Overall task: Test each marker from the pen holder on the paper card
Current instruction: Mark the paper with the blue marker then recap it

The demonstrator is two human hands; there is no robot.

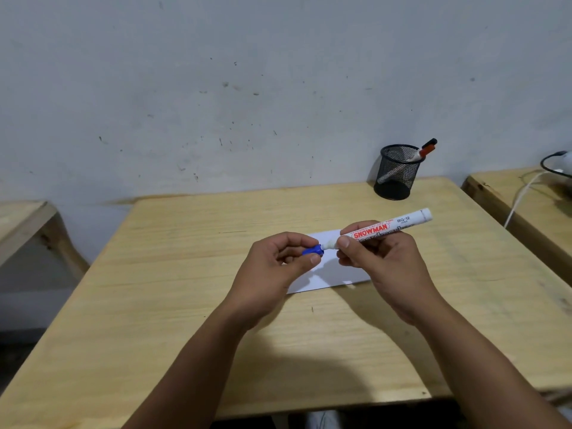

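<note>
A white marker [390, 229] is gripped in the right hand [383, 264] above the paper card [334, 275]; its blue cap [313, 251] is pinched in the left hand [272, 274], apparently mid-uncapping. A test stroke should follow.

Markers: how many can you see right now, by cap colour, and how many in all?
Blue cap: 1, marker in right hand, left hand on its cap.
Red cap: 1, in holder, marker.
Black cap: 1, beside it.
Total: 3
</note>
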